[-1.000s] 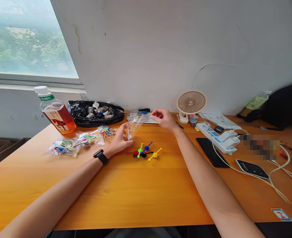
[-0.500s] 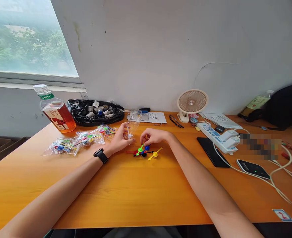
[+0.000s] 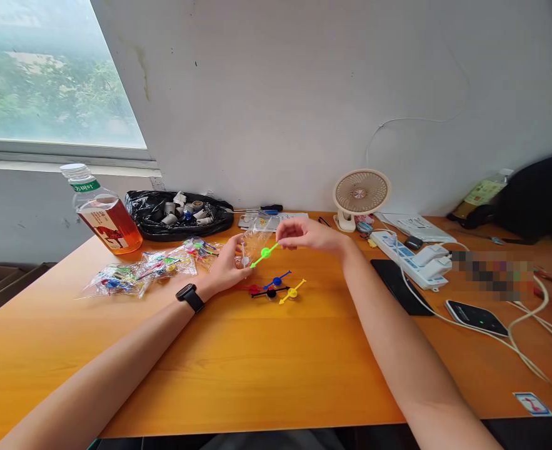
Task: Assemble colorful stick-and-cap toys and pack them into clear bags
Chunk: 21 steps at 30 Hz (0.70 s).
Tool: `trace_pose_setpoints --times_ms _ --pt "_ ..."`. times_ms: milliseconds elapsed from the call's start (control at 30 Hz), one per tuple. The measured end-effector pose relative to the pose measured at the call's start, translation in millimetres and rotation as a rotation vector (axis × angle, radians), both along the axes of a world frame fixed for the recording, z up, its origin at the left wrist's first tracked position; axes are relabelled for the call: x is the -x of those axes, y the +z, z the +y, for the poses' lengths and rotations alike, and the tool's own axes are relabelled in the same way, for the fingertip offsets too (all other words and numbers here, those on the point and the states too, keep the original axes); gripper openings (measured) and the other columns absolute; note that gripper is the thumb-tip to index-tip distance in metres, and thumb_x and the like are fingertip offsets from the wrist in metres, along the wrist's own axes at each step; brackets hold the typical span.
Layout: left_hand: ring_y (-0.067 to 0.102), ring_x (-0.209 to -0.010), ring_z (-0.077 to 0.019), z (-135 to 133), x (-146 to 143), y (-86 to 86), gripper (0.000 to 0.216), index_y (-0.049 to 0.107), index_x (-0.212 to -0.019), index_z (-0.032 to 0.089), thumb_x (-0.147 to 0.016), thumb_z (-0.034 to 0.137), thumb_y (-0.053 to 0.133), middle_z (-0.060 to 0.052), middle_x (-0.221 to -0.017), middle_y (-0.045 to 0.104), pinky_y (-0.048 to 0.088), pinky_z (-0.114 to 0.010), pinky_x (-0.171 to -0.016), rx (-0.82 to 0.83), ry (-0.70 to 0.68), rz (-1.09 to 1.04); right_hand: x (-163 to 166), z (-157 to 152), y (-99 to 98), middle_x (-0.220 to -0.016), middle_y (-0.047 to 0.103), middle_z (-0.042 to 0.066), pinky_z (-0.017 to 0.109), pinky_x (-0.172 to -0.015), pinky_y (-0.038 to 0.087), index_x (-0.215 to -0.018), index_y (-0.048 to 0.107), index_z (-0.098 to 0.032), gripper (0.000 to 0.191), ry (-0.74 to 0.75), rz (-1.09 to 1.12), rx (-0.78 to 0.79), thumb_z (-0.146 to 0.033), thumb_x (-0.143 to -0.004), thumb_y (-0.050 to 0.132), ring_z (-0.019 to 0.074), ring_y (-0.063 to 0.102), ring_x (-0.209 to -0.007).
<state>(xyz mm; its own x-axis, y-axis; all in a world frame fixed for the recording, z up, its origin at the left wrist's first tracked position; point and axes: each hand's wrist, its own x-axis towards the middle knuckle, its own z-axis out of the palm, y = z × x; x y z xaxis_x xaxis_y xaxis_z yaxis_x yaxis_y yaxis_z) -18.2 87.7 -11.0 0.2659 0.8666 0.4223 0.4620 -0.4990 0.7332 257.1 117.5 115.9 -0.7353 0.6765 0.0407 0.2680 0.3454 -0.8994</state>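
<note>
1. Reference: clock directions run from the bright-green plastic arrow spinner, twelve toward the wall.
2. Right hand, two o'clock: thumb and fingertips pinch the spinner's thin tail, lifting it clear of the smooth orange wood-grain tabletop.
3. Left hand, eight o'clock: fingers and thumb grasp a clear, crinkled plastic bag. A white plastic arrow spinner shows at nine; whether fully inside cannot be told.
4. Risk: the narrow tail could twist in the pinch, since the round hub sits beyond the fingertips.
5. Risk: the pointed head, close to the left thumb, could snag or pierce the thin film. Contact cannot be confirmed.
6. Risk: a low sweep could scatter the closely grouped spinners: blue plastic and yellow plastic at five, black plastic at six, red plastic at seven.
7. Form: straight, slim arrows with disc-shaped hubs; glossy, wrinkled filled clear bags lie toward nine.
</note>
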Motion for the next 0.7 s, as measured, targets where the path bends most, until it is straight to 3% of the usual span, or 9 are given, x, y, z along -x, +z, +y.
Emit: trace_pose_setpoints --times_ms 167,333,533,700 --pt "0.057 -0.129 -0.0328 -3 0 1.6 0.086 0.035 -0.155 0.021 -0.080 0.030 0.076 -0.015 -0.148 0.053 0.046 -0.050 -0.113 -0.063 -0.011 0.121 -12 -9 27.7 -0.086 0.070 0.002 0.029 -0.073 0.052 -0.094 0.074 -0.020 0.027 -0.296 0.354 -0.189 -0.041 -0.082 0.086 0.0144 0.061 -0.075" --pt "0.057 -0.127 -0.0328 -5 -1 2.5 0.086 0.034 -0.155 0.020 -0.080 0.028 0.075 -0.015 -0.143 0.055 0.047 -0.050 -0.111 -0.115 -0.008 0.169 -13 -10 33.0 -0.086 0.072 0.004 0.031 -0.071 0.052 -0.090 0.076 -0.020 0.025 -0.435 0.297 -0.317 -0.041 -0.080 0.085 0.0179 0.064 -0.079" --pt "0.059 -0.119 -0.0302 -5 -1 1.7 0.084 0.034 -0.155 0.020 -0.082 0.029 0.075 -0.013 -0.133 0.058 0.048 -0.049 -0.108 -0.138 -0.016 0.165 -5 -7 22.1 -0.084 0.073 0.004 0.029 -0.065 0.048 -0.092 0.076 -0.019 0.019 -0.374 0.063 -0.354 -0.037 -0.085 0.074 0.0175 0.064 -0.076" --pt "0.057 -0.124 -0.0306 -4 -1 0.5 0.083 0.034 -0.155 0.021 -0.082 0.028 0.075 -0.014 -0.143 0.055 0.046 -0.048 -0.111 -0.146 -0.031 0.150 1 -9 20.1 -0.091 0.076 0.004 0.028 -0.069 0.048 -0.104 0.077 -0.019 0.023 -0.312 -0.088 -0.417 -0.035 -0.089 0.068 0.0174 0.064 -0.079"
